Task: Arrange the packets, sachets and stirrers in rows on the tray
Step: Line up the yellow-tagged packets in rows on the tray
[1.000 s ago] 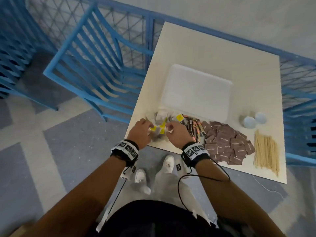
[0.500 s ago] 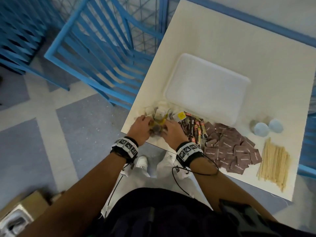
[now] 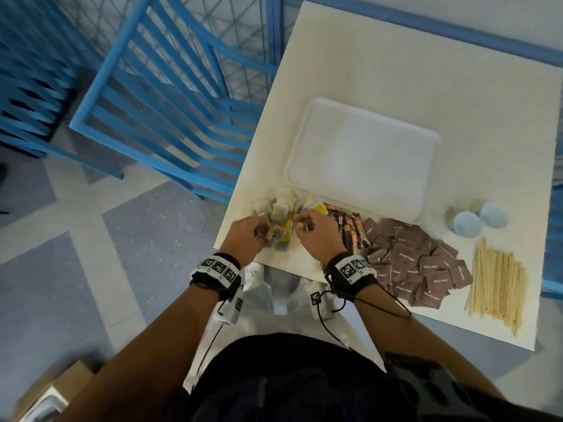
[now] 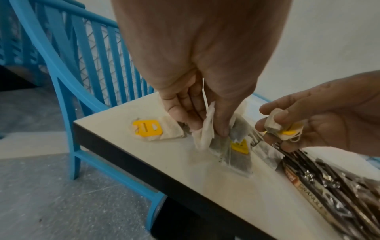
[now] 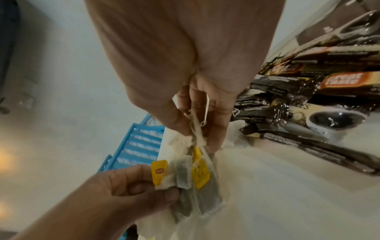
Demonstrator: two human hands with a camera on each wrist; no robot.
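Both hands work at the near left corner of the white bench point(image 3: 380, 56), in a heap of tea bags point(image 3: 278, 208) with yellow tags. The left hand point(image 3: 245, 237) pinches a clutch of tea bags between thumb and fingers, their paper and strings bunched under the fingertips point(image 4: 221, 128). The right hand point(image 3: 316, 236) pinches another folded tea bag point(image 4: 274, 123) with its yellow tag and string, lifted just off the bench beside the left hand. One tea bag with a yellow tag point(image 4: 150, 131) lies flat by the bench's corner, apart from the hands. The white tray point(image 3: 304, 166) sits just beyond the heap, with nothing on it. To the right of the hands lie dark coffee stick sachets point(image 3: 350, 229), then a spread of brown sugar packets point(image 3: 417, 263), then a bundle of wooden stirrers point(image 3: 496, 284) near the bench's right edge. Two pale blue round cups point(image 3: 467, 223) stand just beyond the stirrers. A blue slatted chair point(image 3: 158, 95) stands to the left of the bench.
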